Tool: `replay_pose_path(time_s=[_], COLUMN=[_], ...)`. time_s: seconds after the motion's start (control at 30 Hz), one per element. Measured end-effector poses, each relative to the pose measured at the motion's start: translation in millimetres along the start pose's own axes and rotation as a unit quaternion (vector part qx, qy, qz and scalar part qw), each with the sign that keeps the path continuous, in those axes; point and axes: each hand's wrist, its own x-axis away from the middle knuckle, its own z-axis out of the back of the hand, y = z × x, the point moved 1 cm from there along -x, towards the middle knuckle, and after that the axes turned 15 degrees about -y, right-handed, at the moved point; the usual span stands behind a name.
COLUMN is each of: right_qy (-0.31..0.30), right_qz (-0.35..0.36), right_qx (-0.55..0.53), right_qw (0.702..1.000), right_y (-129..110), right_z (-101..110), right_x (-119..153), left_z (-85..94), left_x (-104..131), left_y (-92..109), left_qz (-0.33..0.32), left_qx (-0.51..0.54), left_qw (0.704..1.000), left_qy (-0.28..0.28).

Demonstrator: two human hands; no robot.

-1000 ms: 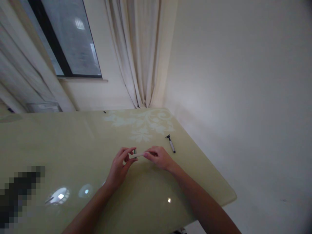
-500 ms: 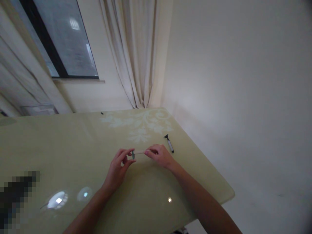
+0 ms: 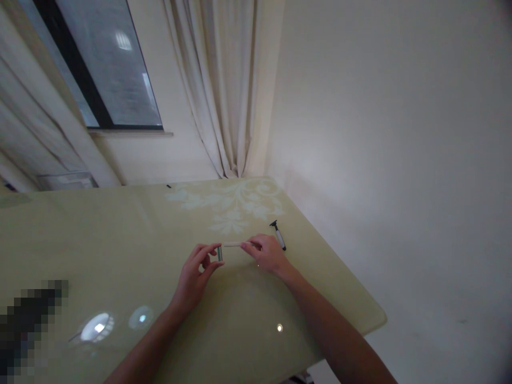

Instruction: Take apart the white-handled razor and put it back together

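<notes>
The left hand (image 3: 221, 255) holds a small strip (image 3: 220, 253) between the thumb and the fingers, with the thumb at its lower end and a fingertip at its upper end. The strip stands upright in the view and shows green along its length with a darker edge; it is too small to make out in detail. The other fingers of this hand curl in behind the grip.

The right hand (image 3: 245, 245) pinches a thin, pale stick (image 3: 232, 245) between the thumb and the fingers. The stick points toward the left hand and lies nearly level in the view, its free end near the upper part of the strip, with a narrow gap showing between the two. The rest of the stick is hidden in the right hand's grip.

Both hands are in front of the person, over the pale green, glossy desk (image 3: 192, 213). Just beyond the right hand, a razor (image 3: 279, 234) lies on the desk, its dark head pointing away from the person and its handle light with a dark end. A small dark piece (image 3: 168, 186) lies near the far edge, to the left of a white floral pattern (image 3: 232, 200). Bright reflections show on the near part of the desktop. Behind the desk are a window (image 3: 116, 64) and pale curtains (image 3: 228, 96), with a plain wall (image 3: 380, 133) to the right. A pixelated dark patch covers part of the lower left.
</notes>
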Motion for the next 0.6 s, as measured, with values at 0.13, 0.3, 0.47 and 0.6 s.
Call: replay_pose_path(time_s=[0.13,0.3,0.47,0.6], right_qy=[-0.016,0.013,0.022,0.036], right_qz=[0.017,-0.007,0.011,0.01], right_qx=[0.005,0.024,0.023,0.018], right_qw=[1.0,1.0,0.999,0.999], right_y=[0.5,1.3,0.7,1.3], right_z=[0.0,-0.5,-2.5,-2.3], right_x=[0.3,0.0,-0.8,0.1], left_z=[-0.9,-2.4,-3.1,-2.8], left_x=[-0.1,0.3,-0.1,-0.6], left_y=[-1.4,-4.3,-6.1,-4.5], left_qz=[0.003,0.011,0.007,0.008], left_qx=[0.003,0.01,0.02,0.022], left_qw=[1.0,1.0,1.0,1.0], left_qy=[0.0,-0.001,0.004,0.006])
